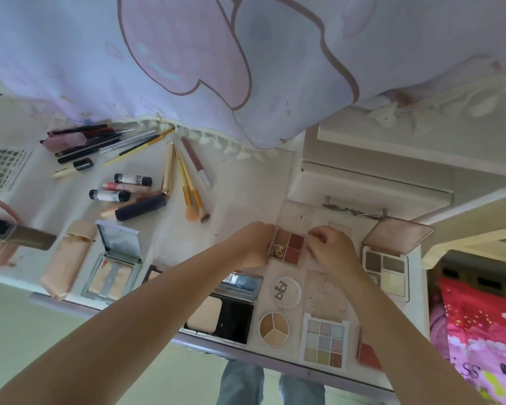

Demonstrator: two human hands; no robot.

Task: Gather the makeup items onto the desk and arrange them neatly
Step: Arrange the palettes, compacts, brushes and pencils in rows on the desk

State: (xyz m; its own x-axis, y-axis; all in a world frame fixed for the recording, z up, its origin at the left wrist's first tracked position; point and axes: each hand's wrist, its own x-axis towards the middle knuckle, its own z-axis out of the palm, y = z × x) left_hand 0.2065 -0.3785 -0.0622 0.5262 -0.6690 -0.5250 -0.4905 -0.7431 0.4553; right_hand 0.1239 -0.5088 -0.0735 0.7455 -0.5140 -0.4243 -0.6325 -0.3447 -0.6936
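A white bench (246, 176) under a hanging pastel cloth (187, 54), covered with makeup. Far left, pencils and liners (88, 141) in a heap. Next, tubes (120, 188) and yellow-handled brushes (192, 194) lying loose. Near the front edge, open powder compacts (114, 273), a round three-colour pot (274, 328) and a pastel palette (324, 340).

Best to keep the small four-colour palette (287, 245) flat, slide it square beside its neighbours, then let go gently so nothing spills.

Left hand (253, 244) curled, gripping the palette's left side. Right hand (330, 248) curled, pinching its right side. Palette low over the bench, between both hands; touching or not, cannot tell. Further right, a grey palette (387, 270) with its lid up.
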